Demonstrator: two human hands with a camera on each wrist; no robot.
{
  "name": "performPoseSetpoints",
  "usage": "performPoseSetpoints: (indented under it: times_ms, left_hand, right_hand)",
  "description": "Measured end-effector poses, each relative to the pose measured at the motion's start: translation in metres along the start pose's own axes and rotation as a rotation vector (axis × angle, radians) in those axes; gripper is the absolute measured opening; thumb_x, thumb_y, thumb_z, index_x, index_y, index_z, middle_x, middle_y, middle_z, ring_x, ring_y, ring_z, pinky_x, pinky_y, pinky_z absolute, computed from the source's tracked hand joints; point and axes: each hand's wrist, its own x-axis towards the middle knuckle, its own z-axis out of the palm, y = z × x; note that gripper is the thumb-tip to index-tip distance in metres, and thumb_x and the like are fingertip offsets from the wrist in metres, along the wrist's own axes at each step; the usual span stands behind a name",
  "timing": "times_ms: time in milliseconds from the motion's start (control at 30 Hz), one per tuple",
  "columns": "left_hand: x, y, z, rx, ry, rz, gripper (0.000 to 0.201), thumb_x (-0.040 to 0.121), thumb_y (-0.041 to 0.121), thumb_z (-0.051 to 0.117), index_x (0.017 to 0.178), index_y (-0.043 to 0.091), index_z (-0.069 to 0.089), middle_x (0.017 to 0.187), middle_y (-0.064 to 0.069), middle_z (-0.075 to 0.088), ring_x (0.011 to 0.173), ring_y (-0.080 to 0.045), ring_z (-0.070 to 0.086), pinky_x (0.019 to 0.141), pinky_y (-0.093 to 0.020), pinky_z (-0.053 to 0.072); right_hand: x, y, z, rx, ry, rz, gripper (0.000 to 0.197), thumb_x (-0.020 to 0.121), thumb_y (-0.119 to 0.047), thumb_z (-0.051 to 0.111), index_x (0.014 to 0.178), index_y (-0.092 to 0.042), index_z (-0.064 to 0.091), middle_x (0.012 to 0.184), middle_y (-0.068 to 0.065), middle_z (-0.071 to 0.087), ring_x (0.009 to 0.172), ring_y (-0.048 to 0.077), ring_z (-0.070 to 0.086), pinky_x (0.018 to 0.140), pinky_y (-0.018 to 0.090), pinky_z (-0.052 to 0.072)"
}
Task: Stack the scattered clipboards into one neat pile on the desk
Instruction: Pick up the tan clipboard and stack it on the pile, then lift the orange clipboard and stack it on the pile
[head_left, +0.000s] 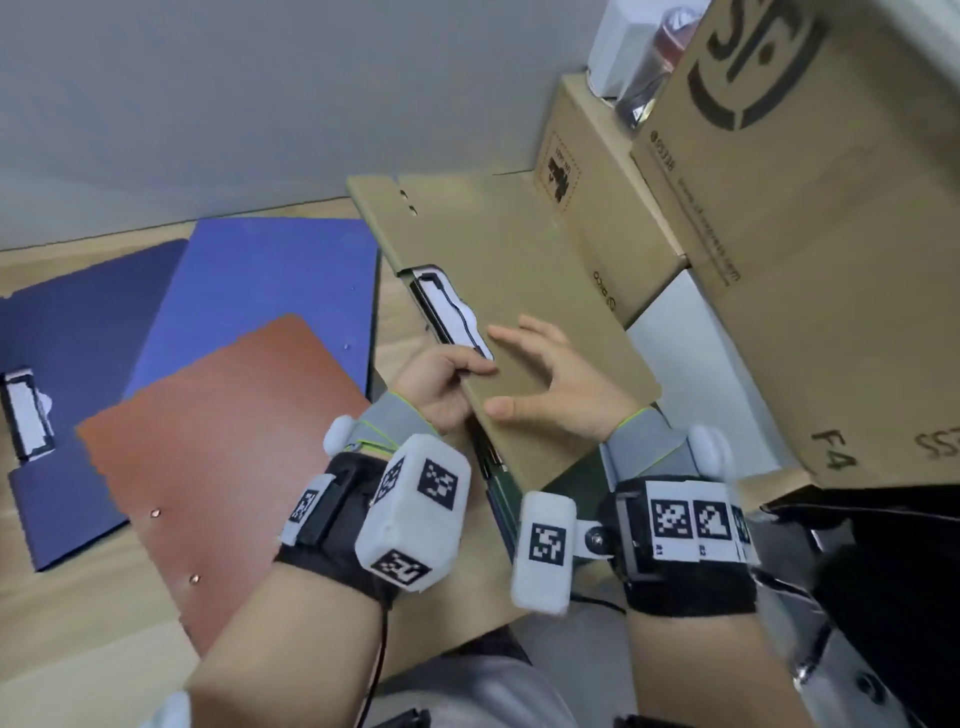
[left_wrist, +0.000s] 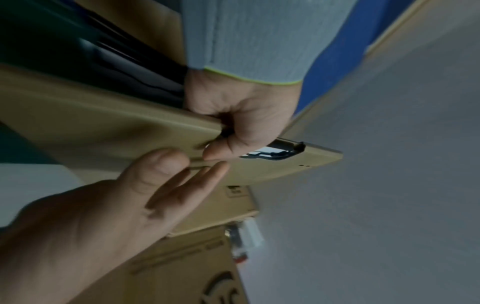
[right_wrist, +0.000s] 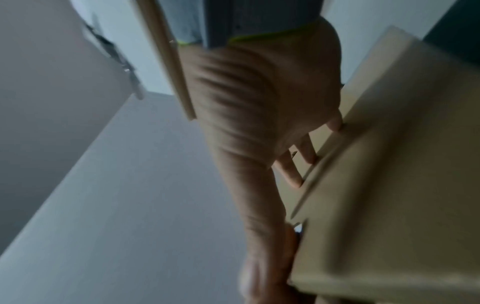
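Mid-collection, by the look of it: flat tan clipboard (head_left: 498, 291) with a black-and-white clip, raised and tilted above the right end of the pale wooden desk (head_left: 78, 613), near its front edge, just beside the stacked brown cardboard boxes (head_left: 810, 249). Gripped at its left edge by the left hand (head_left: 441, 387), thumb on top, fingers curled beneath. Steadied by the right hand (head_left: 558, 387), fingers straight and spread, resting flat on the upper face without closing round anything. A second tan flap or board underneath, hard to separate from the first.

Lying toward the left and back edge of the desk: a flat rust-brown clipboard (head_left: 223, 441) overlapping a flat blue clipboard (head_left: 270, 280), with a darker navy clipboard (head_left: 78, 332) at the far left, clip showing. Not yet a squared pile.

Next, probably: carrying the tan board leftward over those three, levelling it, lowering it on top, then squaring edges. Worth minding the clip snagging and the brown board sliding when nudged.
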Motion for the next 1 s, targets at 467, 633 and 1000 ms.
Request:
performPoseSetpoints:
  times_ms: [467, 633, 1000]
  left_hand:
    - [0.022, -0.058, -0.012, 0.558, 0.269, -0.261, 0.008, 0.092, 0.012, 0.051, 0.097, 0.009, 0.057, 0.078, -0.006, 0.061, 0.059, -0.018, 0.063, 0.051, -0.024, 0.056]
    - [0.024, -0.051, -0.014, 0.967, 0.31, -0.306, 0.032, 0.091, 0.031, 0.058, 0.072, 0.005, 0.061, 0.04, -0.001, 0.064, 0.029, -0.007, 0.056, 0.04, -0.015, 0.048]
    - [-0.011, 0.009, -0.078, 0.706, 0.719, 0.121, 0.02, 0.09, 0.011, 0.052, 0.072, 0.017, 0.048, 0.072, -0.004, 0.05, 0.072, -0.022, 0.048, 0.053, -0.024, 0.032]
  right_hand:
    - [-0.015, 0.067, 0.036, -0.078, -0.096, 0.28, 0.09, 0.06, -0.028, 0.083, 0.134, -0.05, 0.036, 0.158, -0.013, -0.015, 0.145, 0.019, -0.023, 0.114, 0.059, -0.01]
    - [-0.013, 0.069, 0.041, -0.071, -0.081, 0.321, 0.082, 0.06, -0.03, 0.082, 0.128, -0.051, 0.041, 0.158, -0.016, -0.012, 0.145, 0.018, -0.022, 0.11, 0.064, -0.01]
    - [0.041, 0.003, 0.06, 0.53, 0.053, 0.052, 0.034, 0.088, -0.006, 0.056, 0.122, -0.008, 0.054, 0.12, 0.006, 0.055, 0.11, 0.011, 0.048, 0.092, 0.016, 0.041]
